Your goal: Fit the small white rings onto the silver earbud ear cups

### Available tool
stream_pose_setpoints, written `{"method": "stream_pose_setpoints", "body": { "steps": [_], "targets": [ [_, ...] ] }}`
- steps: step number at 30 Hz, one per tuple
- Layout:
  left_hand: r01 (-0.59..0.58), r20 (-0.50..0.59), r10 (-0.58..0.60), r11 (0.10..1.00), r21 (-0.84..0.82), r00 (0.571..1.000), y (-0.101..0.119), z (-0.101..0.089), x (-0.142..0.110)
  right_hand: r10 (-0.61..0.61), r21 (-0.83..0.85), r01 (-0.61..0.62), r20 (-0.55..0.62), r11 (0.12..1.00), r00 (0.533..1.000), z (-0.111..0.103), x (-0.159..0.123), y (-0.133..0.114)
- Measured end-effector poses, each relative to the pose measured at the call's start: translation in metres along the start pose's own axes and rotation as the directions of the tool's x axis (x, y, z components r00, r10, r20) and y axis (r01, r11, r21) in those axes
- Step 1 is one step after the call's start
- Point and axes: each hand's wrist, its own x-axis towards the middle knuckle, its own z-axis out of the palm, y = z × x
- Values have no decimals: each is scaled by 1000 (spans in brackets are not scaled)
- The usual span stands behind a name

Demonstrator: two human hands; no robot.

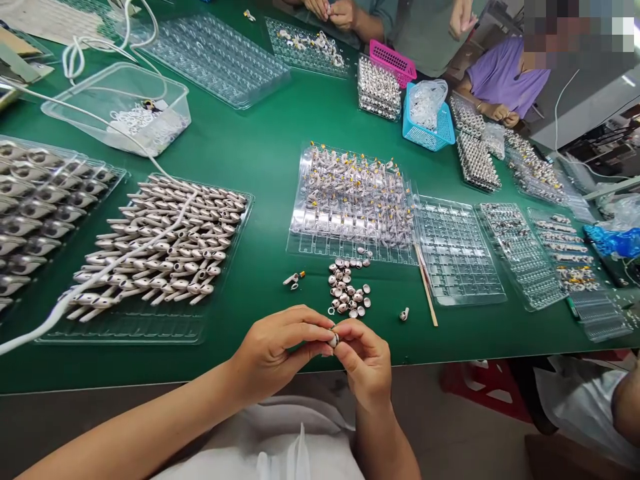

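Observation:
My left hand (pixel 280 343) and my right hand (pixel 367 360) meet at the near edge of the green table (pixel 270 153), fingers pinched together on one small white earbud part (pixel 333 339) between them. Just beyond my fingers lies a loose heap of small round caps (pixel 347 287). A single earbud piece (pixel 294 279) lies to the left of the heap and another (pixel 404 313) to its right. A clear tray of white earbud stems (pixel 165 247) sits to my left. Straight ahead is a clear tray of assembled parts (pixel 353 197).
A thin wooden stick (pixel 426 287) lies beside an empty clear tray (pixel 457 250). More filled trays (pixel 40 200) are at far left and right. A clear tub (pixel 120 107), pink basket (pixel 393 61) and blue basket (pixel 430 120) stand further back. Other people's hands (pixel 333 10) work across the table.

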Motion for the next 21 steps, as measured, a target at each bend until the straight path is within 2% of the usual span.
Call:
{"method": "stream_pose_setpoints", "body": {
  "steps": [6, 16, 21],
  "targets": [
    [-25, -8, 25, 1000, -9, 1000, -1, 1, -2, 42, 90, -42, 7, 995, 999, 0, 0, 4],
    [-46, -7, 47, 998, 51, 999, 0, -1, -2, 39, -17, -40, -33, 999, 999, 0, 0, 5],
    [-26, -3, 26, 999, 27, 1000, 1, -2, -3, 58, 61, -57, -2, 996, 998, 1, 1, 6]
  ]
}}
